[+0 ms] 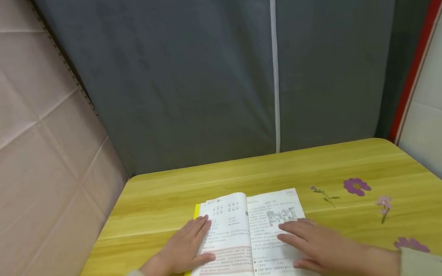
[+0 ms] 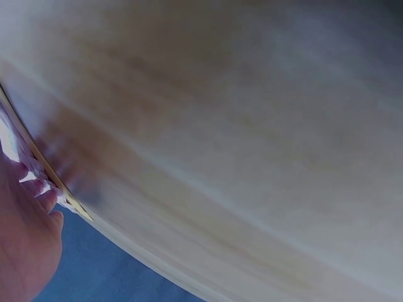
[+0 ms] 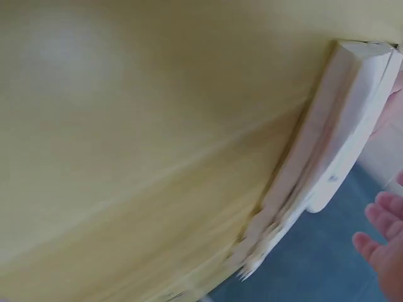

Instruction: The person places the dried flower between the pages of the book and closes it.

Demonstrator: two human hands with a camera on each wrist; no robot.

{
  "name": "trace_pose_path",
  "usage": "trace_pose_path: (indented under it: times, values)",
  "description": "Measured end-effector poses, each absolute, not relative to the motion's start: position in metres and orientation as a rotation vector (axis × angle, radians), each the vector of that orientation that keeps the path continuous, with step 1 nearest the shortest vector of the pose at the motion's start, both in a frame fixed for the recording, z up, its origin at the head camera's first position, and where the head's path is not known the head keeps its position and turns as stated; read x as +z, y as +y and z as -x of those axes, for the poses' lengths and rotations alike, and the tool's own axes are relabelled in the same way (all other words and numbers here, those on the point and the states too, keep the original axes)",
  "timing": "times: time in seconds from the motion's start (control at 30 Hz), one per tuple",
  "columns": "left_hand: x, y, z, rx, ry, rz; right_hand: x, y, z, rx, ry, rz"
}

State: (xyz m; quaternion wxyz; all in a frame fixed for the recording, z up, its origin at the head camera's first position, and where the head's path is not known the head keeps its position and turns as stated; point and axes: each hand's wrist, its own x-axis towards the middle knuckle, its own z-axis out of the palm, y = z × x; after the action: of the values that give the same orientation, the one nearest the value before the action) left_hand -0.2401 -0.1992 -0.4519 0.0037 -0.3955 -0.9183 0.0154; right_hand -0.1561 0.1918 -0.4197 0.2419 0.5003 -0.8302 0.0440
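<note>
An open book [image 1: 228, 236] with printed pages and a yellow cover edge lies flat on the wooden table. My left hand [image 1: 185, 246] rests on its left page with straight fingers, close to the outer edge. Over the right page is my right hand [image 1: 321, 246], fingers spread beneath a small line drawing; in the head view I cannot tell whether it touches the paper. In the left wrist view, the left hand [image 2: 28, 233] lies against the book's edge. The right wrist view has the book [image 3: 352, 113] edge-on, with the right hand's fingers [image 3: 384, 220] apart from it.
To the right of the book lie a purple flower [image 1: 356, 186], a small stemmed sprig [image 1: 324, 195], a pink flower sprig [image 1: 384, 205] and another purple flower [image 1: 412, 244] near the right sleeve. A dark grey curtain [image 1: 195, 75] hangs behind the table [image 1: 148, 195].
</note>
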Motion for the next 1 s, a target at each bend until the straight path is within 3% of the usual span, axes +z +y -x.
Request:
trace_pose_path:
  times: [0.63,1.0]
  values:
    - [-0.454,-0.202,0.239,-0.011,-2.919,1.229,-0.438,0.321,0.095,0.644,-2.673,-0.360]
    - [-0.454,-0.201,0.240,-0.025,-2.929,1.232,-0.453,0.379,0.089,1.034,-2.944,0.304]
